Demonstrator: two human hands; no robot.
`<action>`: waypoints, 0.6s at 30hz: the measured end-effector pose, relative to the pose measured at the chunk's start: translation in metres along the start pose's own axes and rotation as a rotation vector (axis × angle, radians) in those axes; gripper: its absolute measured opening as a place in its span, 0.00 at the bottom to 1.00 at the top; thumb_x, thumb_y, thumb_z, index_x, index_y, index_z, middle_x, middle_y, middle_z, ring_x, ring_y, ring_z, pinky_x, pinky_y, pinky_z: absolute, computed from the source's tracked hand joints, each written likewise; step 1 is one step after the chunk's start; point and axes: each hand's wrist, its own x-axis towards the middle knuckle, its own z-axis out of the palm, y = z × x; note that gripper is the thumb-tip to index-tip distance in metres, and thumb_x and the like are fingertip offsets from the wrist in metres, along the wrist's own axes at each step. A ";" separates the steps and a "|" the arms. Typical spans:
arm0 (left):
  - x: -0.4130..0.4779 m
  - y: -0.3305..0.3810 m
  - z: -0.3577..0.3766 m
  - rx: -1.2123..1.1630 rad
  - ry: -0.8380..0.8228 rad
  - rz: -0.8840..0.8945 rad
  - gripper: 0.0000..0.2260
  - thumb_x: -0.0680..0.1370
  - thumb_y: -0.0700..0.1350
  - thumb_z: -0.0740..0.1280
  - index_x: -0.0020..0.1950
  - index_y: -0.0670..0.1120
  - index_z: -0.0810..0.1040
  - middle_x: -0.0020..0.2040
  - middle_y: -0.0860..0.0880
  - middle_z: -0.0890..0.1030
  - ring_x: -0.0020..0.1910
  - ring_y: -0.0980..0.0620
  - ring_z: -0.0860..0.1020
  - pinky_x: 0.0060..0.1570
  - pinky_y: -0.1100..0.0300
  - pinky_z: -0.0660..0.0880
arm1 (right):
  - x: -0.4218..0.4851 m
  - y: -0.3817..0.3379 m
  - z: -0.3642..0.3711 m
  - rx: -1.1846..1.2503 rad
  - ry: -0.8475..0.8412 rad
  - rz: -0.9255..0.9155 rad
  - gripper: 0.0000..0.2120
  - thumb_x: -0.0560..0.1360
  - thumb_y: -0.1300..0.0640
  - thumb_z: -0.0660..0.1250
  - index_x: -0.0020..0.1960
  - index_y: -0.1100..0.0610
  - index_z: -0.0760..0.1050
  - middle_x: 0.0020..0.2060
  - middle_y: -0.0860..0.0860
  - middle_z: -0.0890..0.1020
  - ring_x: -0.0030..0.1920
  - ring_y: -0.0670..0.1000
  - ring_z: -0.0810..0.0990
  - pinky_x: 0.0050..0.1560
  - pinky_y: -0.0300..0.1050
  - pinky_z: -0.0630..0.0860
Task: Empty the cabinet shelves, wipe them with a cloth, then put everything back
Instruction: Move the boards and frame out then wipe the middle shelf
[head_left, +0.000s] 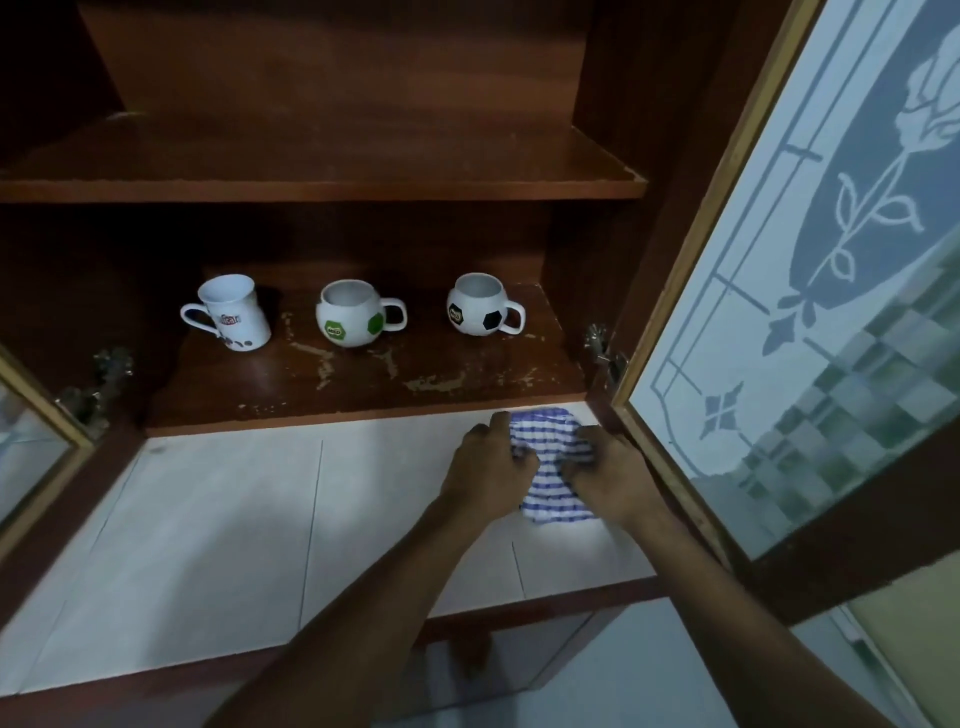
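A blue-and-white striped cloth (556, 470) lies on the white tiled counter (218, 530) below the open cabinet, near its right side. My left hand (491, 465) grips the cloth's left edge and my right hand (605, 480) grips its right edge, fingers curled into the fabric. On the lower wooden shelf (363, 379) stand three mugs: a tall white mug (231, 314) at the left, a round mug with green patches (350, 319) in the middle, and a round football-pattern mug (480, 304) at the right. The upper shelf (322, 161) holds nothing.
The frosted glass door (810, 291) with a flower pattern stands open at the right, close to my right forearm. Part of the left door (31, 441) shows at the left edge. Metal hinges (602, 348) stick out beside the lower shelf. Its surface has worn, peeling patches.
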 end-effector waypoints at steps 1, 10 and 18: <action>0.001 0.003 0.001 -0.013 0.001 -0.027 0.21 0.79 0.51 0.64 0.69 0.46 0.67 0.63 0.45 0.77 0.58 0.48 0.77 0.56 0.55 0.78 | 0.000 -0.001 -0.003 0.020 0.000 0.002 0.22 0.74 0.55 0.70 0.66 0.56 0.73 0.57 0.55 0.80 0.53 0.54 0.81 0.58 0.47 0.77; 0.006 0.011 0.004 -0.242 -0.021 -0.194 0.18 0.78 0.45 0.66 0.67 0.45 0.69 0.64 0.47 0.77 0.60 0.48 0.77 0.56 0.59 0.73 | 0.013 -0.005 -0.006 0.244 -0.081 0.090 0.21 0.76 0.62 0.66 0.68 0.56 0.70 0.58 0.57 0.79 0.58 0.58 0.78 0.60 0.50 0.75; 0.008 0.002 -0.011 -0.824 -0.096 -0.309 0.14 0.74 0.38 0.70 0.54 0.53 0.75 0.58 0.47 0.81 0.54 0.48 0.80 0.57 0.47 0.78 | 0.014 -0.014 -0.017 0.631 -0.108 0.221 0.15 0.76 0.67 0.64 0.60 0.55 0.74 0.48 0.53 0.81 0.48 0.55 0.82 0.51 0.51 0.82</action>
